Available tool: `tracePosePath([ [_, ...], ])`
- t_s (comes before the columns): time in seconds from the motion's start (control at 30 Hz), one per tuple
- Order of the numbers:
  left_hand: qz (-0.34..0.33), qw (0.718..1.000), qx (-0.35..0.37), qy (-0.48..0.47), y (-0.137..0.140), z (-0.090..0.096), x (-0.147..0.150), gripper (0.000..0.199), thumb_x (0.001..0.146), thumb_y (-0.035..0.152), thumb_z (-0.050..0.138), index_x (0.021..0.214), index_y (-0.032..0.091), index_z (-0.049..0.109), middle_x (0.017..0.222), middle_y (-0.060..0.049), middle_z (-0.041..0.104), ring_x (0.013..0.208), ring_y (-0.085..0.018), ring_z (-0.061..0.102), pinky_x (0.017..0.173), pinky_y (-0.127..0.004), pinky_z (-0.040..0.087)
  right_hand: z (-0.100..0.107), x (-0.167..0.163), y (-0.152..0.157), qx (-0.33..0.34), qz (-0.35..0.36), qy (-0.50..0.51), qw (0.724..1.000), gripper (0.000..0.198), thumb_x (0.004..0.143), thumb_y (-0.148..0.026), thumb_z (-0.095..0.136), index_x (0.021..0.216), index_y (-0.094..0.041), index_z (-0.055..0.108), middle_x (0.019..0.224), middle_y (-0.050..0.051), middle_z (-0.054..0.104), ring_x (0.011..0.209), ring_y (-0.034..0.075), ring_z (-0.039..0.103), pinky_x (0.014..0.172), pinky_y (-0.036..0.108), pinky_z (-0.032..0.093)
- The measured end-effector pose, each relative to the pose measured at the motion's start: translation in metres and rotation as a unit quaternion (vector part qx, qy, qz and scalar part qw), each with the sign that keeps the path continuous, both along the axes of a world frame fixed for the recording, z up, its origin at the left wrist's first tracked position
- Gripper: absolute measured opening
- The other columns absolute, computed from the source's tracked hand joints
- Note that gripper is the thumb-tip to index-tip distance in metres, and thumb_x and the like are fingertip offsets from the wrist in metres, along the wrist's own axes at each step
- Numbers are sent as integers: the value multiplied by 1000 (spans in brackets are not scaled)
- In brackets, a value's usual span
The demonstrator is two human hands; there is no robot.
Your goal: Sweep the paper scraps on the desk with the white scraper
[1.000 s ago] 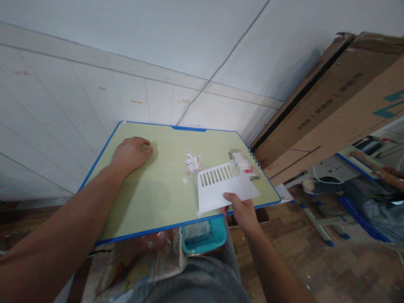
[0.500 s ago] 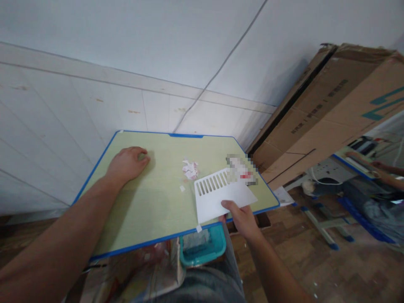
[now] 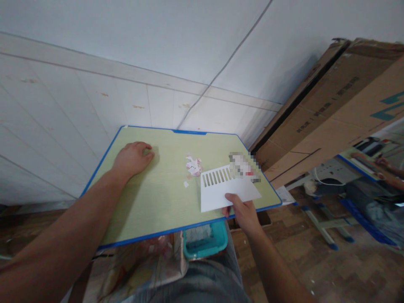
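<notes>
Behind everything, a white tiled wall (image 3: 78,101), crossed by a thin cable (image 3: 221,71). Against it on the right, big cardboard boxes (image 3: 334,105), leaning. In front, a pale green desk (image 3: 158,193) with a blue rim, tilted in the view. Beyond the boxes at far right, another desk (image 3: 356,162) with another person's hand (image 3: 381,162) on it. Under the near edge of the green desk, a teal bin (image 3: 206,240) holding scraps, just beside a crinkled plastic bag (image 3: 142,265). On the right part of the desk, a white card (image 3: 227,191) with a row of cut slots along its far edge, lying flat and overhanging the near rim a little. Pinched at its near edge by the right hand (image 3: 241,208), thumb on top, fingers underneath. Partly tucked under the card's far corner, a blurred printed slip (image 3: 244,166). Near the desk's far left corner, the left hand (image 3: 132,158), resting palm down with fingers loosely curled, gripping nothing visible, well apart from the card. Between the hands, nearer the card, a small crumpled pink-and-white paper wad (image 3: 193,165). Just beside the card's left edge, one tiny white scrap (image 3: 186,184).
</notes>
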State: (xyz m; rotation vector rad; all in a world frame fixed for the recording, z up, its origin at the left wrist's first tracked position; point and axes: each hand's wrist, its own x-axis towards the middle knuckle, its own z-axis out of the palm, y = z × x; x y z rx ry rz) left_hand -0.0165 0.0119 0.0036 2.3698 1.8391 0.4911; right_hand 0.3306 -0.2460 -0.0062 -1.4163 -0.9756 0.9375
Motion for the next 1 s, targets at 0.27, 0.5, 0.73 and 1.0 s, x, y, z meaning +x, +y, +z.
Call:
tracePosePath([
  [0.27, -2, 1000, -8, 3, -3, 3, 2, 60, 111, 46, 52, 149, 11, 84, 166, -21, 78, 158, -39, 69, 139, -54, 51, -3, -32, 25, 51, -43, -3, 998, 49, 89, -72, 93, 86, -24, 82, 75, 11, 88, 61, 29, 80, 65, 44, 72],
  [0.5, -7, 1000, -2, 1, -2, 2, 0, 61, 111, 47, 50, 147, 12, 84, 165, -21, 79, 157, -39, 69, 140, -53, 50, -12, -44, 43, 50, -37, -14, 998, 51, 90, -75, 89, 84, -26, 80, 75, 11, 87, 63, 29, 82, 66, 43, 72],
  [0.73, -6, 1000, 4, -1, 0, -1, -2, 63, 108, 50, 49, 147, 15, 85, 162, -20, 81, 155, -39, 71, 139, -51, 51, -16, -42, 40, 47, -24, -44, 998, 53, 95, -78, 86, 85, -26, 84, 80, 10, 89, 75, 31, 85, 84, 47, 73],
  [1.0, 6, 1000, 10, -5, 3, -2, -3, 62, 101, 53, 53, 143, 24, 88, 160, -13, 83, 155, -38, 73, 138, -48, 52, -13, -36, 30, 21, 17, -94, 995, 47, 95, -70, 86, 70, -30, 80, 78, 9, 88, 78, 32, 85, 87, 46, 73],
])
